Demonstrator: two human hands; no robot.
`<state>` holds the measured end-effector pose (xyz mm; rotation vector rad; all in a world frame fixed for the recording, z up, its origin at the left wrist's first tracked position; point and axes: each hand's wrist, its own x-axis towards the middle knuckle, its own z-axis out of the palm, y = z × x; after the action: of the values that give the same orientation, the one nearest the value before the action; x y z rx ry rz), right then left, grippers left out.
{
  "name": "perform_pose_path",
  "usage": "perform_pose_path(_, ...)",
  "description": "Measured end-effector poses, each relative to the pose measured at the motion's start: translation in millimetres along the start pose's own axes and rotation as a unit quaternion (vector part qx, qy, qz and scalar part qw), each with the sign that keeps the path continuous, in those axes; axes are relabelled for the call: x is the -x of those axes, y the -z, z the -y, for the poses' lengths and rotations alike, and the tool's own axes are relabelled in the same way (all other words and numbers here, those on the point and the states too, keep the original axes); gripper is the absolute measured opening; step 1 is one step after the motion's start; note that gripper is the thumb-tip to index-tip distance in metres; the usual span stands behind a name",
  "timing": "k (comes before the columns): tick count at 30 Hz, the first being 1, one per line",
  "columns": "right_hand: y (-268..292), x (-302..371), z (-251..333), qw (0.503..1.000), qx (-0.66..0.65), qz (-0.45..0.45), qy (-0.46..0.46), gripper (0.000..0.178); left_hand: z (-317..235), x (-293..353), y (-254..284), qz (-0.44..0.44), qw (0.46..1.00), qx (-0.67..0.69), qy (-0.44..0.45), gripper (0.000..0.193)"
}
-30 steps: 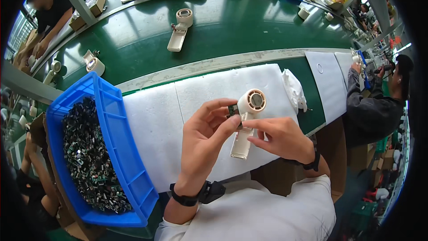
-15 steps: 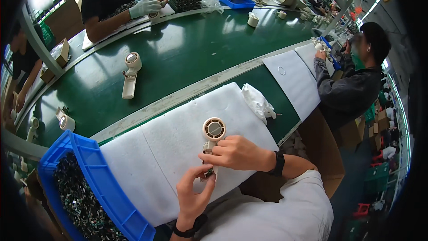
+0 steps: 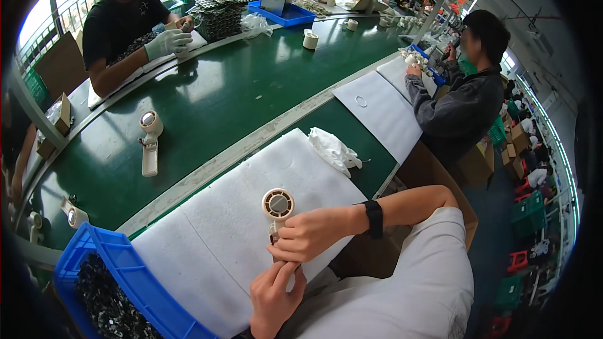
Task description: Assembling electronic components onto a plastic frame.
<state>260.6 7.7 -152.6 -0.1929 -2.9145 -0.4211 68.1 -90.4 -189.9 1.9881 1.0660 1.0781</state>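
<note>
A cream handheld fan (image 3: 278,204) with a round grille lies on the white foam sheet (image 3: 207,232), its handle pointing toward me. My right hand (image 3: 308,233) is closed over that handle and covers most of it. My left hand (image 3: 276,292) meets it at the handle's lower end, thumb and fingers pinched together. Whatever sits between the left fingertips is hidden. A bit of the open handle, with small parts inside, shows just below the fan head.
At left stands a blue bin (image 3: 144,282) of small circuit boards. A crumpled white cloth (image 3: 333,150) lies at the sheet's far corner. Beyond, the green conveyor belt (image 3: 220,100) carries another opened fan (image 3: 150,141). Co-workers sit across and at right.
The view has tilted and shifted. My left fingers have come up against the right hand at the handle, and the small dark part seen in them before is now hidden.
</note>
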Motion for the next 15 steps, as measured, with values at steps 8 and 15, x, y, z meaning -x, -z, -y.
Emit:
perform_pose_path(8,2.4,-0.6,30.1,0.958,-0.213,-0.081,-0.175,0.019,-16.0,18.8,10.7,-0.040,0.998,0.042,-0.039,0.017)
perform_pose_path(15,6.0,-16.7,55.9,0.844,-0.323,-0.122,-0.409,0.015,-12.2,18.6,19.8,-0.109,0.985,0.109,0.074,0.027)
